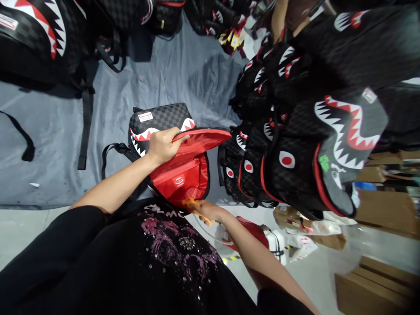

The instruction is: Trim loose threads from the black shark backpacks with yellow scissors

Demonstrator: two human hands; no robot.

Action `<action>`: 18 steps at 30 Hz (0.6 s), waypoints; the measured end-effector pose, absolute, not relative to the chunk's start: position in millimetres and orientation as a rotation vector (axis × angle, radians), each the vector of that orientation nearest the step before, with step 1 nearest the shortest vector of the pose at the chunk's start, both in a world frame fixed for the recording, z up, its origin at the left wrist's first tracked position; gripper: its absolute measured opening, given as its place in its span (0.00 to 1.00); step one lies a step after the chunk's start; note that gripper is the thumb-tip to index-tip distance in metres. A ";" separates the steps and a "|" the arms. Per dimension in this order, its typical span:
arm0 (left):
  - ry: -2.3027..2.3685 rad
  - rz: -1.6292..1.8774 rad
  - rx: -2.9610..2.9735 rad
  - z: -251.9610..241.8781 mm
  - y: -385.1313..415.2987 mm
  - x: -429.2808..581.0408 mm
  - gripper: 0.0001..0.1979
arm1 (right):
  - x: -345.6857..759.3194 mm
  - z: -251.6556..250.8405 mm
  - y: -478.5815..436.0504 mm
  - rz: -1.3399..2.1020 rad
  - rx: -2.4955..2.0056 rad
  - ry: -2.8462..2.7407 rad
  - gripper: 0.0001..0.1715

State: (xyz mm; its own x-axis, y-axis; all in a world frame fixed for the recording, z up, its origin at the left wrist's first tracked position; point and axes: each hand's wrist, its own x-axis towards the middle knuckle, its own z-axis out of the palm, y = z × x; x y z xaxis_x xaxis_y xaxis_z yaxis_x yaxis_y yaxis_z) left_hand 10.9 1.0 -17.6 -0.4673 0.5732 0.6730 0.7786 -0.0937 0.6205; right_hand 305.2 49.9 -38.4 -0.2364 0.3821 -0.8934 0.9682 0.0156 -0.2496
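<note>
A black-and-grey checked backpack [164, 113] with a printed shark mouth lies in front of me, unzipped. Its red lining [193, 175] shows, with a small label patch [179, 181] inside. My left hand [166, 143] pinches the edge of the lifted front panel [205, 142] and holds it up. At the near side of the opening, my right hand [210, 211] is closed around a thin orange, looped item [190, 201]. Its exact kind is unclear, and part of it is hidden by the fingers.
A grey cloth [193, 65] covers the table. Stacked shark-print backpacks [284, 159] stand close on the right; another large backpack [42, 43] lies at the upper left with dangling straps. Cardboard boxes [370, 284] and a red-and-white bag [259, 234] sit on the floor to the right.
</note>
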 end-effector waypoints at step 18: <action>-1.989 -1.690 -1.585 -8.7 14.3 8.7 0.23 | 274.6 -124.0 28.5 -2.883 1.955 0.903 0.36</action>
